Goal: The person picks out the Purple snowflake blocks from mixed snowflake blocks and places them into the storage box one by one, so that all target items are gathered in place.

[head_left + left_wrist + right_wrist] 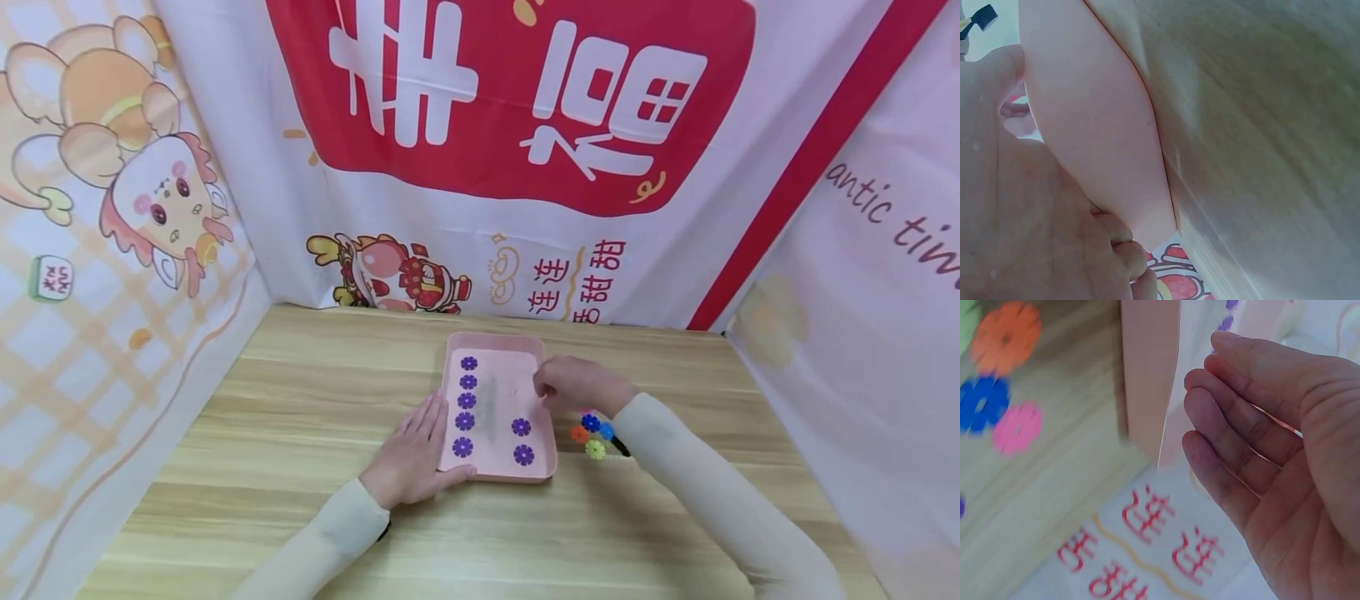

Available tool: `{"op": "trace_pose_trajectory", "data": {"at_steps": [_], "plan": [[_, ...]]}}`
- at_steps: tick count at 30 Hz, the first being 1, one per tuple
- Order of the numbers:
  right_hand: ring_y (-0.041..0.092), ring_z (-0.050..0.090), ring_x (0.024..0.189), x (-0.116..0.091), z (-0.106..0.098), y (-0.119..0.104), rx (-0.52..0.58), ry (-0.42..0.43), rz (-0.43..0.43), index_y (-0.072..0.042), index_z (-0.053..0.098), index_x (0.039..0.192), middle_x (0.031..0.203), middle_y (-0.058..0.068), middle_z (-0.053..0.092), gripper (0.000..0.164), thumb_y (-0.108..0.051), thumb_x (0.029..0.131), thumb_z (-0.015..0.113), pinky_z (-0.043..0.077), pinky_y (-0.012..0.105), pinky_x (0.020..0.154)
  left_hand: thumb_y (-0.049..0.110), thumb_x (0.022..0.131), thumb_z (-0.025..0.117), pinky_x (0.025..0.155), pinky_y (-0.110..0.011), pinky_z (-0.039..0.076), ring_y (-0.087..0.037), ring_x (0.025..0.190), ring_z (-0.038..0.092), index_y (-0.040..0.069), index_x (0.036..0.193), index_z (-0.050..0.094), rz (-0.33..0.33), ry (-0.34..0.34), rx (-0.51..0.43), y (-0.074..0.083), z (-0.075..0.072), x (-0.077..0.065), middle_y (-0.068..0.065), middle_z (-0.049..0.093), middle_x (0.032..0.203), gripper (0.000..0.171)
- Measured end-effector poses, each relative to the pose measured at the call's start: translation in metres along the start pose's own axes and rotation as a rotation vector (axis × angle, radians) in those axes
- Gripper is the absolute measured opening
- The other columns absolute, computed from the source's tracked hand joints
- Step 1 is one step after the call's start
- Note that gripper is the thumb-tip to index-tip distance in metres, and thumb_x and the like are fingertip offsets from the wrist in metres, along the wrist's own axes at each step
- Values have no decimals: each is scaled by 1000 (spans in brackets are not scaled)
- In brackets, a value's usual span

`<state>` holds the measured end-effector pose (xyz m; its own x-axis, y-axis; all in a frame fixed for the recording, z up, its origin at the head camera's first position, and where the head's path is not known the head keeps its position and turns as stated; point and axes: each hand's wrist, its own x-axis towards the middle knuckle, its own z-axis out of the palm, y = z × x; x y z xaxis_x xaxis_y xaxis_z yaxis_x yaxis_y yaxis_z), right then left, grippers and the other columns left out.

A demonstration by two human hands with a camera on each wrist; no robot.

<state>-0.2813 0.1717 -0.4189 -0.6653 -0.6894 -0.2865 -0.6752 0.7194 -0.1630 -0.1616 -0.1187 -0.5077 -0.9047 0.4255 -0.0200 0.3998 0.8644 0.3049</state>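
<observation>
A shallow pink tray lies on the table. On its floor, purple snowflake discs form a column along the left side, and two more purple discs lie near right. My left hand rests against the tray's left wall, fingers extended along it and thumb at the near rim; the left wrist view shows the palm beside the pink wall. Over the tray's right edge, my right hand brings thumb and index fingertips together. A sliver of purple shows at that pinch, mostly hidden by the fingers.
Several loose discs, among them orange, dark blue and yellow-green, lie on the wooden table right of the tray, under the right forearm. Printed cloth hangs behind the table and on both sides.
</observation>
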Motion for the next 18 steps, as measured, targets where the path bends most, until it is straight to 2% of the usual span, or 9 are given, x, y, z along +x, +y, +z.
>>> {"op": "trace_pose_trajectory", "data": {"at_steps": [5,8,12,18], "plan": [[8,59,73,-29,-6,27,13,22,41,-15,78,96,85,-5,71,4,-11,95,78,57,25,72,77,97,51,134,-57,21,-42,164,16,-7,165,19,-9,-11,21,-1,1,0,-25,12,176,113],[9,59,73,-45,-4,41,24,-9,94,-14,79,100,85,-5,71,4,-15,96,79,58,26,73,76,97,52,134,-57,20,-42,164,15,-6,166,19,-21,-34,34,3,-5,-1,-25,11,176,112],[11,60,74,-59,7,63,51,-48,161,-11,78,104,89,-3,72,9,-16,96,79,61,31,77,75,98,52,135,-56,20,-42,165,15,-7,166,18,-24,-50,46,6,-11,-3,-25,11,176,112],[12,61,80,-74,30,88,62,-79,213,-10,78,106,94,-2,74,12,-15,95,80,64,37,83,74,98,54,134,-56,22,-42,164,17,-8,165,20,-20,-47,40,7,-13,-4,-26,14,175,111]]}}
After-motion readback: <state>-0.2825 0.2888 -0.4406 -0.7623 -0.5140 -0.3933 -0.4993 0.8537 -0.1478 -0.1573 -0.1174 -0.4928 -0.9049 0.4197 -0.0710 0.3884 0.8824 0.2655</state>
